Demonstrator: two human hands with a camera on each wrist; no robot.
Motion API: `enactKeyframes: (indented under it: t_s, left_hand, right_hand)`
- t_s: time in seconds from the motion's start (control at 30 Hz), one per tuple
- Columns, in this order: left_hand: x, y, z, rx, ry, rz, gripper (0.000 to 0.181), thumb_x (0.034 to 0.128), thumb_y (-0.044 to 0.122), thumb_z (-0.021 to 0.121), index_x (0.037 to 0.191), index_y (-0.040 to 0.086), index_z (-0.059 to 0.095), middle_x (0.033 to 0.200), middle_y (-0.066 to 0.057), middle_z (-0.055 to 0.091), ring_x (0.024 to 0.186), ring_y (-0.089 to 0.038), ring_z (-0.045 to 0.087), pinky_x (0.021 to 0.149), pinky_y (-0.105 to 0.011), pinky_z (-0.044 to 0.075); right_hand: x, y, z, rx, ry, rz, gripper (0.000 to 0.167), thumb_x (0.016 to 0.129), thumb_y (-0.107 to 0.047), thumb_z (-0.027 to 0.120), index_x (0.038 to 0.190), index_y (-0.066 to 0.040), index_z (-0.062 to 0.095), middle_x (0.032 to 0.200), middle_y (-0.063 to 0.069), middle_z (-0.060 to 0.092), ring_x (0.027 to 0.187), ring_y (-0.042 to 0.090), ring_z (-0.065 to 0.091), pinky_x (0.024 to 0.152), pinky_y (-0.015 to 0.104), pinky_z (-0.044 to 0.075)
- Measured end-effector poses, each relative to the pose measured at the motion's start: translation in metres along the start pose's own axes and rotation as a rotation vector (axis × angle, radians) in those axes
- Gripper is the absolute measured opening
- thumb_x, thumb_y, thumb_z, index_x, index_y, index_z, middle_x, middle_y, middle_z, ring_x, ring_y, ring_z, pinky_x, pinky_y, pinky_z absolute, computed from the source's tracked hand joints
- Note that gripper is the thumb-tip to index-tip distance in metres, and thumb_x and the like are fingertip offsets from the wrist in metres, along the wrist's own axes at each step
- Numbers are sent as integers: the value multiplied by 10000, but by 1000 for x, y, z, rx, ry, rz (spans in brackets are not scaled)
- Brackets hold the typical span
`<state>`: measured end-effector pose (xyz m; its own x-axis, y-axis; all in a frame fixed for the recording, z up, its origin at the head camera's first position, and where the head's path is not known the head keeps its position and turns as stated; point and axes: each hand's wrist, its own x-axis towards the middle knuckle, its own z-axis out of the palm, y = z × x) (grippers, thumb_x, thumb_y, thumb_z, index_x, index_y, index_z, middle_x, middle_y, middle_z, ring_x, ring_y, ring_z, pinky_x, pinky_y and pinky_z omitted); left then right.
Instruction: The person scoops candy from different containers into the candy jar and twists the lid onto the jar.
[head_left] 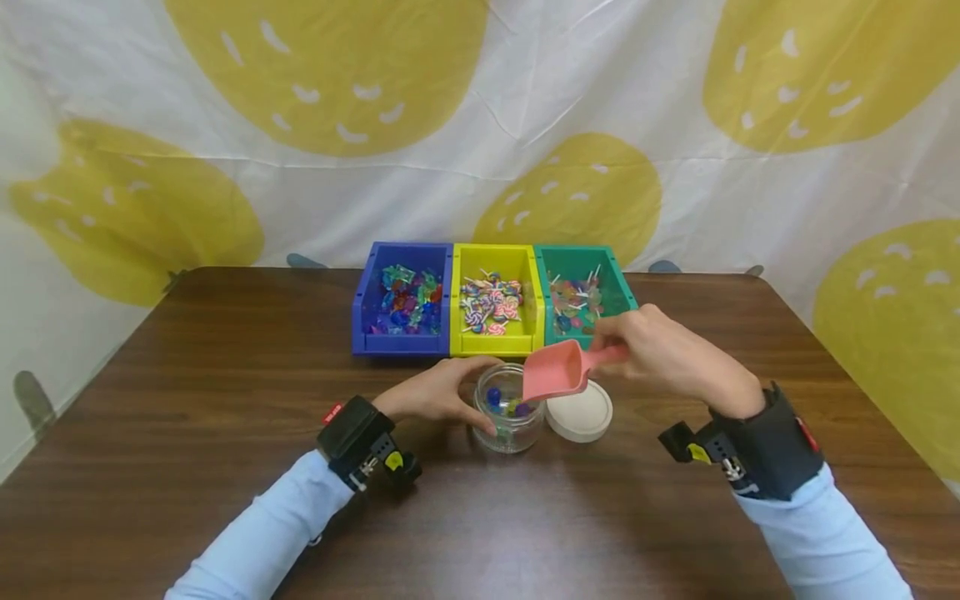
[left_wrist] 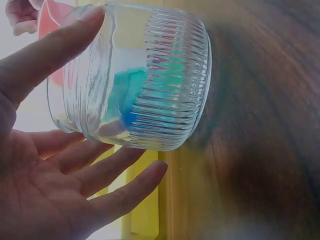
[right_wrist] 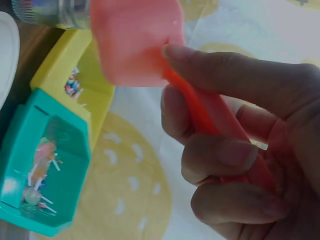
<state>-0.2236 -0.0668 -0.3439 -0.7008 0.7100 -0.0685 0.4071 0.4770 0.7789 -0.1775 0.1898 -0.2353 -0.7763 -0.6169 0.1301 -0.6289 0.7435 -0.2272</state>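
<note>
A clear glass jar (head_left: 507,429) with ribbed sides stands upright on the table, with several blue, purple and green pieces inside. My left hand (head_left: 442,392) holds it from the left; in the left wrist view the thumb lies on one side and the fingers (left_wrist: 122,192) on the other. My right hand (head_left: 652,354) grips the handle of a pink scoop (head_left: 555,371), its fingers curled round it. The scoop is tilted, its front edge over the jar's mouth. In the right wrist view the scoop's underside (right_wrist: 137,40) faces the camera.
Behind the jar, three joined bins stand in a row: blue (head_left: 401,345) with coloured gem-like pieces, yellow (head_left: 497,344) with swirl lollipops, green (head_left: 624,287) with translucent lollipops. Right of the jar, a white round lid (head_left: 580,413) lies on the brown table (head_left: 225,392).
</note>
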Motion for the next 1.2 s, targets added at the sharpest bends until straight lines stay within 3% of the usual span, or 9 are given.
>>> enactKeyframes:
  t_s: [0.17, 0.37, 0.6, 0.73, 0.83, 0.97, 1.1, 1.2]
  left_hand:
    - [0, 0, 0, 1, -1, 2, 752, 698, 256, 760, 1324, 78, 383, 1281, -69, 481, 1206, -228, 400, 1012, -449, 306]
    - [-1, 1, 1, -15, -18, 0, 755, 706, 251, 754, 1332, 77, 371, 1291, -72, 472, 1212, -226, 397, 1013, -449, 305]
    - [-2, -1, -4, -27, -36, 43, 764, 717, 278, 739, 1350, 96, 351, 1318, -57, 448, 1234, -225, 376, 1009, -455, 309]
    - [-3, -5, -12, -80, -8, 56, 735, 763, 338, 685, 1359, 86, 336, 1308, -93, 456, 1184, -232, 444, 960, -405, 387]
    - [-6, -10, -24, -81, 111, 44, 613, 815, 325, 634, 1309, 49, 401, 1243, -137, 503, 1091, -244, 525, 888, -360, 454]
    - [-13, -15, -42, 20, 339, -11, 474, 851, 269, 600, 1231, 15, 475, 1193, -166, 534, 1006, -268, 571, 825, -369, 488]
    - [-21, -18, -55, 110, 549, -93, 389, 852, 193, 602, 1168, -13, 508, 1136, -199, 549, 952, -294, 578, 795, -405, 491]
    - [-25, -21, -60, 172, 697, -149, 322, 847, 140, 595, 1107, -37, 527, 1011, -215, 532, 904, -311, 531, 779, -394, 457]
  right_hand:
    - [0, -4, -2, -16, -16, 32, 150, 705, 54, 675, 717, -73, 597, 563, -44, 358, 498, 87, 299, 455, 200, 237]
    - [0, 5, 2, 15, -32, 24, 141, 732, -84, 715, 731, -79, 574, 565, -50, 349, 500, 77, 302, 467, 201, 256]
    - [1, 23, 6, 147, -105, 75, 116, 778, -160, 684, 806, -80, 605, 563, -57, 342, 526, 88, 321, 497, 214, 286]
    - [5, 30, 7, 171, -55, 109, 151, 790, -196, 675, 831, -64, 615, 565, -53, 389, 547, 106, 362, 507, 223, 311]
    - [12, 30, 8, 126, 22, 145, 193, 804, -217, 660, 842, -35, 608, 612, -21, 502, 572, 126, 422, 525, 243, 352]
    - [28, 25, 7, 75, 74, 199, 225, 824, -193, 637, 896, 19, 614, 716, 57, 597, 580, 152, 467, 535, 258, 385]
    - [46, 17, 9, 32, 96, 236, 230, 833, -139, 604, 953, 58, 618, 703, 87, 582, 522, 155, 452, 486, 237, 348]
    - [59, 10, 15, -27, 109, 253, 176, 837, -123, 585, 897, 38, 624, 646, 66, 547, 492, 147, 436, 447, 221, 318]
